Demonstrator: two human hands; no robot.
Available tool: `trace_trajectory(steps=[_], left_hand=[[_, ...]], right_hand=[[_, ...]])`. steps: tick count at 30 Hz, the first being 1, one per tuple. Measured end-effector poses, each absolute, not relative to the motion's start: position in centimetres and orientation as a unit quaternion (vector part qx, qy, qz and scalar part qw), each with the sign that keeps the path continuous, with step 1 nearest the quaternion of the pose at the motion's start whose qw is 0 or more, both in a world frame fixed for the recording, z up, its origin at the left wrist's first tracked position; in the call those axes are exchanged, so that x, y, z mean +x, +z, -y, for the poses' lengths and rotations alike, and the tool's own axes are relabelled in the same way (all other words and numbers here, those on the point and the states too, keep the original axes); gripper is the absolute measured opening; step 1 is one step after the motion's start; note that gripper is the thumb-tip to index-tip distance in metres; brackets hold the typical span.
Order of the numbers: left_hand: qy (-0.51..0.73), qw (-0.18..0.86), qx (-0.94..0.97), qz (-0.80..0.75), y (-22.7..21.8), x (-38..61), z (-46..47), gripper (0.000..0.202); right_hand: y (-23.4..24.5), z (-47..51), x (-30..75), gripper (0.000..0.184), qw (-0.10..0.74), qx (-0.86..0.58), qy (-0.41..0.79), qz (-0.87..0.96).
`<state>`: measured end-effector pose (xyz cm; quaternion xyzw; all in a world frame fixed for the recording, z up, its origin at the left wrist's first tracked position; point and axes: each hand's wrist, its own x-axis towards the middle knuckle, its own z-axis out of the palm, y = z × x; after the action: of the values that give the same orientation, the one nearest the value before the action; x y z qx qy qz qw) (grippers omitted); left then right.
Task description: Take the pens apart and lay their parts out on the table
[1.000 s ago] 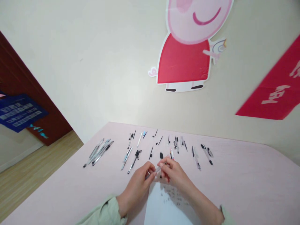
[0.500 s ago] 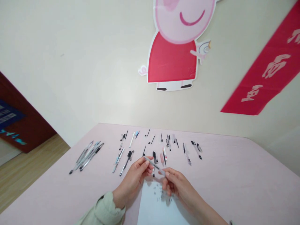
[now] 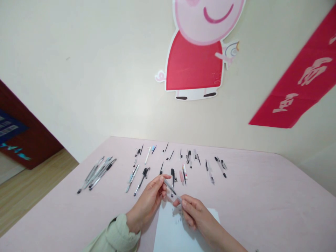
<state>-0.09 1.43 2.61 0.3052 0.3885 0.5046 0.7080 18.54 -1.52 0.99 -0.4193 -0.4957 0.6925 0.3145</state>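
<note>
My left hand (image 3: 149,203) pinches the upper end of a clear-barrelled pen (image 3: 172,190), and my right hand (image 3: 193,211) grips its lower end near the tip. Both hands hover together over a white sheet of paper (image 3: 174,232) with small marks on it, at the near side of the pink table (image 3: 262,199). Just beyond my fingers lie several pens and pen parts (image 3: 181,173) in rows.
A bundle of pens (image 3: 98,172) lies at the table's left. More pens (image 3: 220,166) lie to the right. Behind the table is a cream wall with a pink cartoon pig cut-out (image 3: 196,52) and a red banner (image 3: 296,94). Wooden floor (image 3: 28,189) shows at the left.
The pen has tilted steeper, with its lower end coming down toward the paper. My right hand slid slightly nearer; the left hand kept its place. The view shifted a little.
</note>
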Motion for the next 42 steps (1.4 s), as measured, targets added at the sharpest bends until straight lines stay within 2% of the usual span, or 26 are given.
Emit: trace_trajectory(steps=[4,9,18,29,35,42], left_hand=[[0.513,0.698,0.308,-0.394,2.6,0.1,-1.4,0.036],[0.524,0.683,0.295,-0.413,2.7,0.3,-1.3,0.037],[0.472,0.713,0.335,-0.395,3.2,0.2,-1.0,0.039],[0.496,0.556,0.415,-0.522,2.7,0.8,-0.9,0.036],[0.531,0.625,0.366,-0.438,2.9,0.3,-1.0,0.041],[0.523,0.632,0.351,-0.451,2.5,-0.4,-1.6,0.039]], right_hand=[[1.2,1.6,18.6,0.047,0.309,-0.442,0.635,0.553],[1.4,2.1,18.5,0.034,0.342,-0.479,0.525,0.615],[1.2,1.7,18.3,0.042,0.329,-0.452,0.604,0.568],[1.3,2.0,18.1,0.037,0.331,-0.454,0.579,0.59],[1.2,1.9,18.2,0.041,0.334,-0.442,0.598,0.58],[1.1,1.5,18.5,0.047,0.33,-0.434,0.616,0.569]])
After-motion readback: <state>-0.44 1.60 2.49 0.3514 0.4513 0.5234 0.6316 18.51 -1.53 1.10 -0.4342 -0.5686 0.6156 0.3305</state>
